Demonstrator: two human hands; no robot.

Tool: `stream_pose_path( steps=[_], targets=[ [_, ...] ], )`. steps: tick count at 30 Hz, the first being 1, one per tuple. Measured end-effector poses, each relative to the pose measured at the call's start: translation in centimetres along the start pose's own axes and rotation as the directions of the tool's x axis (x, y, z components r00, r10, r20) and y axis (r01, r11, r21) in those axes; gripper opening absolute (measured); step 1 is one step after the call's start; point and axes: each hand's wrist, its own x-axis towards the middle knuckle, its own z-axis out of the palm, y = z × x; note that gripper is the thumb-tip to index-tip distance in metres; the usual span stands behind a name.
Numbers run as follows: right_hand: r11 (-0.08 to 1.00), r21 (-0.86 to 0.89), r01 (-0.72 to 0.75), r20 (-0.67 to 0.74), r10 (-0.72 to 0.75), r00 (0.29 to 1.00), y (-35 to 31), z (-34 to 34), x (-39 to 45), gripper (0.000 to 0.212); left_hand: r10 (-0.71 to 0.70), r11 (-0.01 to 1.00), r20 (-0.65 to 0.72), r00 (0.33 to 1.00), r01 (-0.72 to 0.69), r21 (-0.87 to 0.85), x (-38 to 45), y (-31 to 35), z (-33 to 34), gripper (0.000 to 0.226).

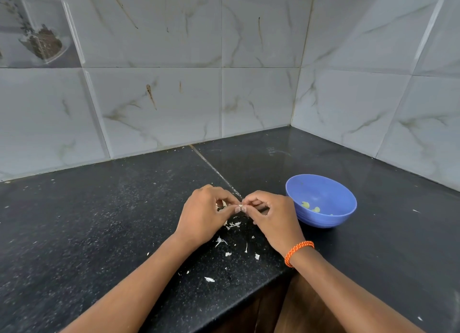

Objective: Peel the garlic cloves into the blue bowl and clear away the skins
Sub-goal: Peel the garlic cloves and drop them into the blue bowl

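Observation:
A small garlic clove is pinched between the fingertips of both hands just above the black counter. My left hand grips it from the left and my right hand pinches it from the right. Most of the clove is hidden by my fingers. The blue bowl stands right of my right hand, almost touching it, with a few pale peeled cloves inside. White garlic skins lie scattered on the counter below and between my hands.
Grey marble-look tiled walls meet in a corner behind the counter. The counter's front edge runs diagonally under my forearms, with a dark wooden cabinet front below. An orange braided band is on my right wrist.

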Motion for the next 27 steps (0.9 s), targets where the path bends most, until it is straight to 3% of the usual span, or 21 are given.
stream_pose_path(
  steps=[10, 18, 27],
  targets=[
    [0.997, -0.058, 0.045, 0.014, -0.044, 0.999, 0.3, 0.1, 0.2, 0.014, -0.010, 1.000, -0.025, 1.000, 0.010, 0.008, -0.4, 0.7, -0.1, 0.009],
    [0.999, -0.044, -0.005, 0.032, 0.006, 0.999, 0.1, 0.2, 0.2, 0.012, 0.011, 0.994, -0.056, 0.998, -0.005, 0.106, -0.6, 1.6, 0.0, 0.008],
    [0.997, -0.070, -0.026, 0.010, 0.027, 1.000, 0.3, 0.1, 0.2, 0.013, 0.029, 0.997, -0.040, 0.999, -0.026, 0.073, -0.8, 1.9, 0.2, 0.009]
  ],
)
